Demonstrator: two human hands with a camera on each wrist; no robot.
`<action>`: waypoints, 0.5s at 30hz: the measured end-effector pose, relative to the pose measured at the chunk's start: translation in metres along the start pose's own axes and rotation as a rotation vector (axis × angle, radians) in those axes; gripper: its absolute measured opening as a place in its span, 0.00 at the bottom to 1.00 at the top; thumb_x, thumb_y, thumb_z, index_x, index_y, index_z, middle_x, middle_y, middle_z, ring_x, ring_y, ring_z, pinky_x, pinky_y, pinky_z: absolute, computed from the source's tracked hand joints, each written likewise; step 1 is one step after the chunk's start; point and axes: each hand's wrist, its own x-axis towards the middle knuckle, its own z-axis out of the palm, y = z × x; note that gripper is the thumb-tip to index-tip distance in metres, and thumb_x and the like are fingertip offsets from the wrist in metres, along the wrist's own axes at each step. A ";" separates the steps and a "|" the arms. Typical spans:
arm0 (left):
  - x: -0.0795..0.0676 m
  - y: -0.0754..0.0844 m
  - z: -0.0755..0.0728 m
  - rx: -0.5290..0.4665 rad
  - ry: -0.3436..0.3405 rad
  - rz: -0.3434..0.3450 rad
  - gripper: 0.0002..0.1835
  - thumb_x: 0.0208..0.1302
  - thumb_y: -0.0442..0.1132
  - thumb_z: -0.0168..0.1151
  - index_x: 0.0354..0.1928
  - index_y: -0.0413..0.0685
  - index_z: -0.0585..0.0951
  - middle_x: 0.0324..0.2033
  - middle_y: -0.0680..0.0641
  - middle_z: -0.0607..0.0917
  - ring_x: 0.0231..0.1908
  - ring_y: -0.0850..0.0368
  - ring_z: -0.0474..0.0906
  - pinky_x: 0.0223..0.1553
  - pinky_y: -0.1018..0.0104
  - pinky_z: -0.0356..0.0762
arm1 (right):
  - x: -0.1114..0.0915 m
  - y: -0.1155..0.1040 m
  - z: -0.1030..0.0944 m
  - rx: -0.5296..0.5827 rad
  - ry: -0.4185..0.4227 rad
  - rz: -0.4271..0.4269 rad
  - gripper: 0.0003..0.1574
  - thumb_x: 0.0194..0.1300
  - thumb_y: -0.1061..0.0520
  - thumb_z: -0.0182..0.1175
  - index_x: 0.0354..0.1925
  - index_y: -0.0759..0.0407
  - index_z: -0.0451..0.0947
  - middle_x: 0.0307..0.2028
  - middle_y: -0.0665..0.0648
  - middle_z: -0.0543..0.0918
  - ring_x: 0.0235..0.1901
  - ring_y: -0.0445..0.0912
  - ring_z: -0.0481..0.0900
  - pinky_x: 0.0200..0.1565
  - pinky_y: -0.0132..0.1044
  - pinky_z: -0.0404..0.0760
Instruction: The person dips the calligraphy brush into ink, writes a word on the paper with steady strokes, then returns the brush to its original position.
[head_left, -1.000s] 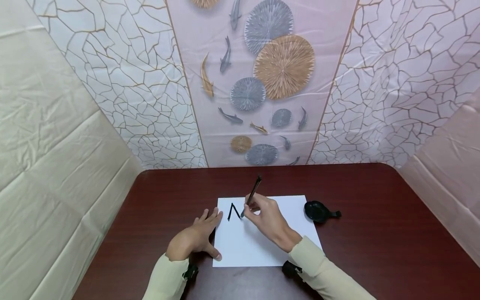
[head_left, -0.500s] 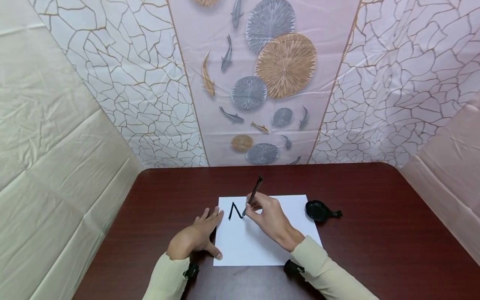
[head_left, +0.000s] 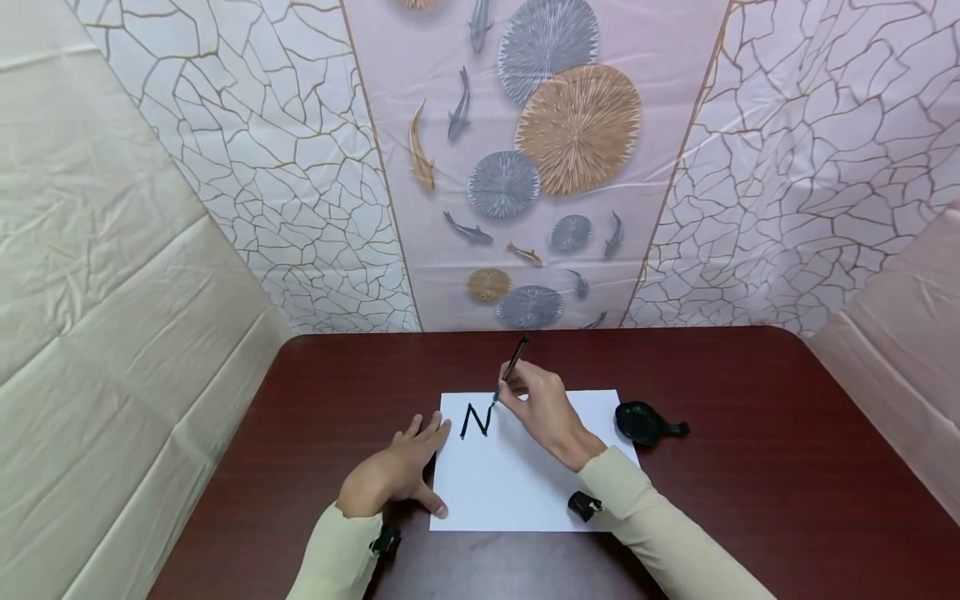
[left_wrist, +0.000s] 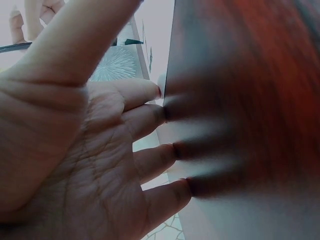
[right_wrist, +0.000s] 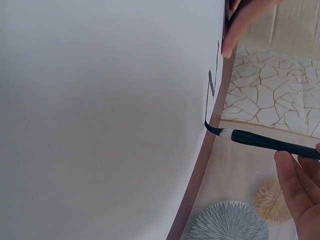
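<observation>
A black-handled writing brush (right_wrist: 270, 143) is pinched between the thumb and fingers of my right hand (head_left: 542, 410). Its dark, bent tip touches the white paper (head_left: 495, 492) at the top end of a black "N" (head_left: 476, 422). In the right wrist view the bristles are white near the handle and inked at the tip. My left hand (head_left: 401, 468) rests at the sheet's left edge with fingers spread, the thumb on the lower left corner. The left wrist view shows those straight fingers (left_wrist: 157, 162) with their tips down on the table.
A small black dish with a short handle (head_left: 639, 422) stands just right of the paper, near the right forearm. Dark red-brown wood makes up the table (head_left: 337, 375). Patterned cloth (head_left: 502, 183) hangs behind its back edge, with pale cloth (head_left: 150, 333) at the sides.
My right hand has moved the brush up the page, drawing the right upright stroke, so the mark now reads as an "N". The left hand keeps its place on the paper's edge.
</observation>
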 end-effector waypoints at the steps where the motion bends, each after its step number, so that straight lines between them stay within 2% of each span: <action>1: 0.000 0.000 0.000 0.002 -0.001 0.001 0.71 0.44 0.47 0.90 0.85 0.47 0.52 0.85 0.43 0.46 0.83 0.36 0.36 0.77 0.32 0.51 | 0.001 0.001 0.000 -0.003 -0.001 0.006 0.09 0.70 0.69 0.65 0.45 0.59 0.82 0.40 0.54 0.89 0.42 0.46 0.91 0.43 0.31 0.87; 15: 0.000 0.000 0.001 -0.002 0.008 0.005 0.72 0.43 0.47 0.90 0.85 0.47 0.52 0.85 0.43 0.46 0.83 0.37 0.36 0.77 0.33 0.49 | 0.001 -0.003 -0.011 0.003 0.033 0.010 0.09 0.71 0.68 0.64 0.46 0.58 0.82 0.41 0.54 0.88 0.43 0.47 0.91 0.44 0.38 0.89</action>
